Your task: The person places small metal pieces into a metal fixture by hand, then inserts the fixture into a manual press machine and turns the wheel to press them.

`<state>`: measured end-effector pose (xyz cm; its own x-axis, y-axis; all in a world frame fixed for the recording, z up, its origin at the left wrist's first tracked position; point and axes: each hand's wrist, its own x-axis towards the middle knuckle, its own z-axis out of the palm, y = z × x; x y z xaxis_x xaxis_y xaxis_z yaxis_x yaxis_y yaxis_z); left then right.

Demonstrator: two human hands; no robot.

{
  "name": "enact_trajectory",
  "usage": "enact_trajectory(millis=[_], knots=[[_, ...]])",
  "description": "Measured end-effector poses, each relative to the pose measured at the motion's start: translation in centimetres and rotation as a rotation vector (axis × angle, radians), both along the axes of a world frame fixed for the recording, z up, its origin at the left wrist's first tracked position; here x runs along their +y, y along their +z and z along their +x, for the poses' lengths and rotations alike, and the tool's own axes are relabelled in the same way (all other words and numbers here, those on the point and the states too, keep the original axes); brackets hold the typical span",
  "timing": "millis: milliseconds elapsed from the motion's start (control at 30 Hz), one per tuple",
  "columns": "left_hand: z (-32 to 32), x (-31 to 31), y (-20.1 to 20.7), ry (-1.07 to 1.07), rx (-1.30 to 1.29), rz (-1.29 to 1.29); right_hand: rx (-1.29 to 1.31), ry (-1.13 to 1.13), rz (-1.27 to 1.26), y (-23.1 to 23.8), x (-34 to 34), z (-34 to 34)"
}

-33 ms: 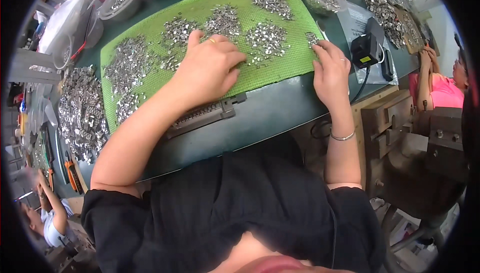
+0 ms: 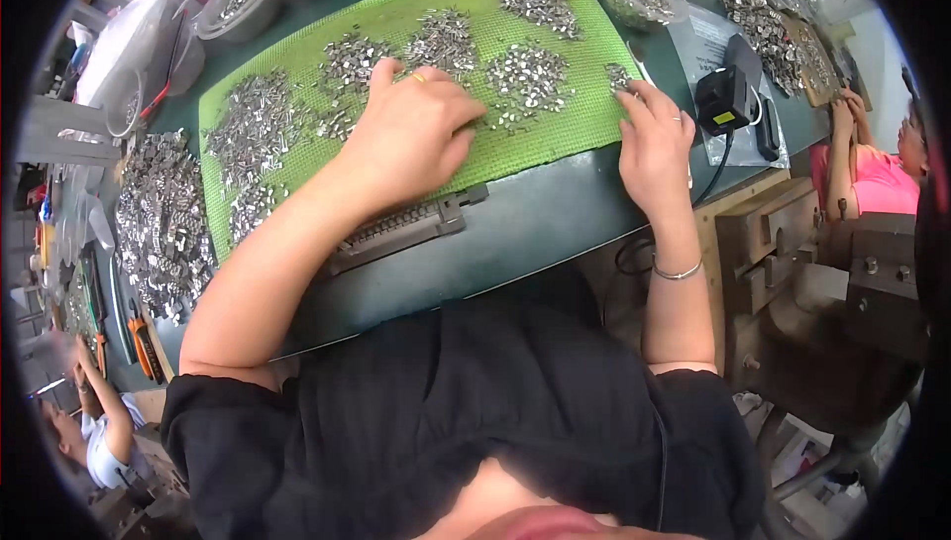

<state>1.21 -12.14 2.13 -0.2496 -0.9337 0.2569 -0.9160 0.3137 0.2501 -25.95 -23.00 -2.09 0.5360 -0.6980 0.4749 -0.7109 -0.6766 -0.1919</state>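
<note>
My left hand (image 2: 408, 136) is bent palm-down over a green woven mat (image 2: 376, 11), its fingers curled and their tips hidden beneath it. Thumb and index finger lie close together; whatever is between them is out of sight. Around it are piles of small shiny metal pieces: one pile (image 2: 441, 42) just beyond the fingers, another pile (image 2: 527, 79) to the right. At the mat's right edge, my right hand (image 2: 656, 149) has bent fingers with the thumb apart, and the fingertips reach a little heap of metal pieces (image 2: 617, 74). Beneath my left wrist, a slotted metal fixture (image 2: 401, 233) lies along the near edge.
A large heap of metal parts (image 2: 163, 228) sits left of the mat, with orange-handled pliers (image 2: 145, 347) nearer. Plastic tubs (image 2: 238, 0) stand behind. To the right are a black adapter (image 2: 723, 99) with a cable and a heavy metal machine (image 2: 778, 233). Co-workers sit on both sides.
</note>
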Motion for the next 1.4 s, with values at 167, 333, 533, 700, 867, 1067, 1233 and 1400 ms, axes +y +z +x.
enact_trajectory(millis=[167,333,533,700,867,1067,1233,1400], knots=[[-0.4,-1.8,0.2,0.003,-0.063,0.030,0.089,-0.084,-0.092,-0.8,1.7,0.2],[-0.7,-2.4,-0.2,-0.072,-0.075,-0.019,0.000,0.163,0.014,-0.6,2.8,0.2],[-0.9,-1.7,-0.3,-0.073,-0.138,-0.060,-0.411,0.240,0.077,0.2,1.8,-0.4],[-0.9,0.5,0.6,0.024,-0.059,-0.102,-0.308,0.094,-0.032,0.3,-0.4,-0.2],[0.2,6.2,2.1,0.160,0.158,0.040,-0.137,0.085,-0.038,0.4,-1.4,0.5],[1.1,10.7,0.6,0.298,0.370,0.111,0.227,0.072,-0.231,1.3,-1.5,1.8],[0.1,10.1,0.1,0.221,0.316,0.062,0.459,0.111,-0.272,2.2,-1.9,2.7],[0.0,10.2,-1.3,0.215,0.197,0.023,0.157,0.252,-0.176,2.0,-0.6,2.6]])
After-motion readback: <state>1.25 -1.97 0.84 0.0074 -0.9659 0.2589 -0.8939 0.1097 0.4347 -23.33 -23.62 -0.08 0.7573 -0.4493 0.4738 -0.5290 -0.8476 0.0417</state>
